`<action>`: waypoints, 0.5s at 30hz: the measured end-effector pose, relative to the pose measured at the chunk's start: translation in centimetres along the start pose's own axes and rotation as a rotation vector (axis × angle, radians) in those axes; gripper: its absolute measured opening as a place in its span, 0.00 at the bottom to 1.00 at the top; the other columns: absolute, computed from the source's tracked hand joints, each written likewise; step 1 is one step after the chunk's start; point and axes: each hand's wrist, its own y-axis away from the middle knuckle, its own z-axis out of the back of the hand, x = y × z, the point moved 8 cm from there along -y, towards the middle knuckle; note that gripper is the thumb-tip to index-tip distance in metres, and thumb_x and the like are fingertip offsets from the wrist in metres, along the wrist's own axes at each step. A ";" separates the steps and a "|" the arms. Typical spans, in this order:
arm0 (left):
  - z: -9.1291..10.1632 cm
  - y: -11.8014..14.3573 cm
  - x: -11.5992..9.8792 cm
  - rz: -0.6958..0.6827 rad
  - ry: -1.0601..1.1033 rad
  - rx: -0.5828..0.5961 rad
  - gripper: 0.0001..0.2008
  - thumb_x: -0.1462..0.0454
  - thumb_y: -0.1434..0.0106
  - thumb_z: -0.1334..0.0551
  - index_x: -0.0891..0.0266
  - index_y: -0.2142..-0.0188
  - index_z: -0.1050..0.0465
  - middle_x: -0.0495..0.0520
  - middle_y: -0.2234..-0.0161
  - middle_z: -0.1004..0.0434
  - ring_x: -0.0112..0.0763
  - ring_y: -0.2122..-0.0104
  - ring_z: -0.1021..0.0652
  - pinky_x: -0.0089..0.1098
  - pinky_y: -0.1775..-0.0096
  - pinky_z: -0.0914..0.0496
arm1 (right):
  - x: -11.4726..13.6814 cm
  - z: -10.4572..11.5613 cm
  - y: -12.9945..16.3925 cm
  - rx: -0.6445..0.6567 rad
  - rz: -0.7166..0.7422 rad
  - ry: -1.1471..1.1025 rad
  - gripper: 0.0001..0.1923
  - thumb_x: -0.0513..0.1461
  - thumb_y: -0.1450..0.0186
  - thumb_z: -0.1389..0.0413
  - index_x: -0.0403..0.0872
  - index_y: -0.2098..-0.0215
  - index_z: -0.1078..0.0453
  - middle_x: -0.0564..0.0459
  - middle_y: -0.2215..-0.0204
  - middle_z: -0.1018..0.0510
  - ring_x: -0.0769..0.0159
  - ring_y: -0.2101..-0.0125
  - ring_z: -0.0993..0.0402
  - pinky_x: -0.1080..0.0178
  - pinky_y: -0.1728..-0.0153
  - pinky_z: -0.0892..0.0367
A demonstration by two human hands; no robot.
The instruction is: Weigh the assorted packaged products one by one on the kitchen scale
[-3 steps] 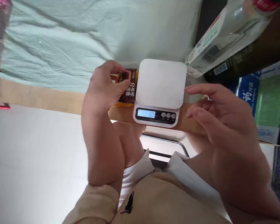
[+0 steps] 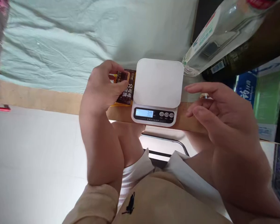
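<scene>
While the left hand (image 2: 102, 87) pinches a dark snack packet (image 2: 124, 88) just left of the white scale (image 2: 158, 82), the right hand (image 2: 220, 112) hovers by the scale's right edge, fingers loose and open, holding nothing. Display's lit.

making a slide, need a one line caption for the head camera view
Left hand grips a dark snack packet beside a white kitchen scale; right hand hovers open nearby.
</scene>
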 end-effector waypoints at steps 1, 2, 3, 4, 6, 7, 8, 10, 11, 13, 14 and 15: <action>0.0 0.0 -0.1 -0.006 0.000 -0.007 0.15 0.76 0.38 0.32 0.59 0.56 0.20 0.52 0.54 0.16 0.38 0.53 0.19 0.38 0.56 0.22 | -0.1 0.1 0.1 -0.005 -0.002 0.001 0.17 0.37 0.37 0.39 0.54 0.51 0.19 0.60 0.62 0.14 0.76 0.74 0.21 0.72 0.79 0.29; 0.1 0.0 -0.2 -0.012 -0.002 -0.021 0.14 0.76 0.39 0.31 0.59 0.56 0.21 0.52 0.54 0.16 0.38 0.53 0.19 0.39 0.52 0.22 | -0.1 0.2 0.1 -0.006 -0.002 0.002 0.17 0.37 0.37 0.39 0.54 0.51 0.18 0.59 0.61 0.14 0.76 0.74 0.21 0.72 0.80 0.30; 0.3 -0.1 -0.3 -0.020 -0.008 -0.039 0.13 0.75 0.38 0.30 0.59 0.57 0.22 0.51 0.54 0.17 0.38 0.52 0.19 0.41 0.49 0.22 | -0.1 0.3 0.2 -0.005 -0.002 0.005 0.17 0.37 0.37 0.39 0.54 0.51 0.18 0.59 0.61 0.14 0.76 0.74 0.21 0.71 0.80 0.30; 0.6 -0.2 -0.4 -0.034 -0.013 -0.064 0.11 0.74 0.37 0.29 0.59 0.58 0.22 0.51 0.54 0.17 0.38 0.50 0.20 0.42 0.46 0.23 | -0.1 0.5 0.3 -0.005 -0.002 0.013 0.17 0.37 0.37 0.39 0.55 0.51 0.18 0.59 0.63 0.14 0.75 0.74 0.21 0.71 0.79 0.30; 0.9 -0.2 -0.9 -0.080 -0.017 -0.120 0.10 0.71 0.36 0.28 0.59 0.58 0.24 0.51 0.53 0.18 0.40 0.48 0.21 0.44 0.42 0.24 | 0.2 1.1 0.5 -0.036 -0.009 0.047 0.17 0.38 0.37 0.38 0.55 0.51 0.17 0.59 0.68 0.16 0.73 0.73 0.22 0.70 0.78 0.30; 0.8 -0.1 -1.4 -0.120 -0.013 -0.142 0.11 0.69 0.35 0.27 0.59 0.57 0.25 0.50 0.52 0.18 0.41 0.46 0.21 0.45 0.40 0.25 | 0.3 1.7 0.6 -0.079 -0.028 0.065 0.17 0.38 0.37 0.38 0.55 0.50 0.16 0.58 0.70 0.17 0.72 0.72 0.22 0.69 0.77 0.31; 0.5 0.2 -2.0 -0.176 -0.004 -0.152 0.12 0.66 0.34 0.26 0.58 0.55 0.25 0.50 0.50 0.18 0.42 0.43 0.22 0.46 0.39 0.26 | 0.4 2.5 0.8 -0.137 -0.059 0.079 0.17 0.38 0.37 0.38 0.55 0.50 0.16 0.58 0.71 0.18 0.71 0.72 0.23 0.68 0.77 0.31; -1.3 1.1 -3.7 -0.312 0.022 -0.134 0.16 0.60 0.32 0.27 0.56 0.49 0.27 0.50 0.47 0.19 0.44 0.37 0.26 0.47 0.34 0.28 | 0.4 4.2 1.1 -0.238 -0.146 0.134 0.17 0.38 0.39 0.38 0.55 0.52 0.16 0.56 0.70 0.18 0.70 0.72 0.24 0.66 0.77 0.34; -2.6 1.8 -4.7 -0.380 0.034 -0.105 0.18 0.56 0.30 0.28 0.55 0.46 0.29 0.50 0.46 0.20 0.45 0.34 0.28 0.48 0.32 0.30 | 0.4 5.0 1.3 -0.277 -0.180 0.184 0.17 0.37 0.39 0.38 0.55 0.52 0.16 0.55 0.68 0.18 0.69 0.71 0.23 0.65 0.76 0.34; -5.6 3.4 -6.5 -0.491 0.040 -0.044 0.21 0.52 0.28 0.31 0.54 0.41 0.31 0.52 0.43 0.21 0.47 0.30 0.31 0.50 0.30 0.32 | 0.4 6.3 1.5 -0.311 -0.218 0.302 0.18 0.37 0.38 0.40 0.56 0.51 0.17 0.53 0.63 0.15 0.66 0.67 0.20 0.62 0.73 0.33; -7.2 4.4 -7.4 -0.533 0.033 -0.010 0.22 0.52 0.28 0.31 0.54 0.40 0.32 0.53 0.42 0.21 0.48 0.29 0.32 0.51 0.29 0.32 | 0.3 6.8 1.6 -0.313 -0.224 0.350 0.19 0.36 0.37 0.41 0.57 0.50 0.17 0.53 0.61 0.15 0.65 0.64 0.19 0.61 0.71 0.32; -8.7 5.3 -8.1 -0.567 0.022 0.027 0.23 0.52 0.28 0.32 0.54 0.39 0.33 0.54 0.41 0.22 0.49 0.28 0.32 0.52 0.29 0.32 | 0.1 7.1 1.6 -0.298 -0.219 0.374 0.19 0.36 0.36 0.42 0.58 0.50 0.17 0.54 0.59 0.14 0.64 0.62 0.18 0.61 0.70 0.31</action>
